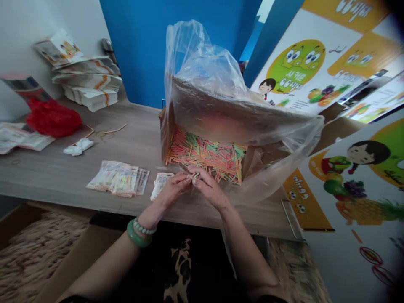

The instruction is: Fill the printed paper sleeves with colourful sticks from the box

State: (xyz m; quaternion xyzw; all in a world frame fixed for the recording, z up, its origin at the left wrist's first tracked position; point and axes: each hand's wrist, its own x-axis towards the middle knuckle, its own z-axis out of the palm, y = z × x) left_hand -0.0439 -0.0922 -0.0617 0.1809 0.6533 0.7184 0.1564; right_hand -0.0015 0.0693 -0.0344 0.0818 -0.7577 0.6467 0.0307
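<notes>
Both hands meet in front of a plastic-lined box (205, 101) that holds many thin pink, green and orange sticks (205, 155). My left hand (175, 187), with a green bangle and a beaded bracelet on its wrist, has its fingers pinched together. My right hand (206, 187) is closed on a few short coloured sticks (195, 175), the fingertips of the two hands nearly touching. Whether my left fingers also hold a stick is too small to tell. Beside my left hand lie small white packets (160, 183); further left is a spread of clear packets with coloured sticks inside (121, 179).
Stacked flat cartons (91, 80) stand at the back left, near a red plastic bag (53, 118) and a crumpled white tissue (78, 146). Large printed cartons (299, 59) fill the right side. The table's front edge (126, 206) runs just before my body.
</notes>
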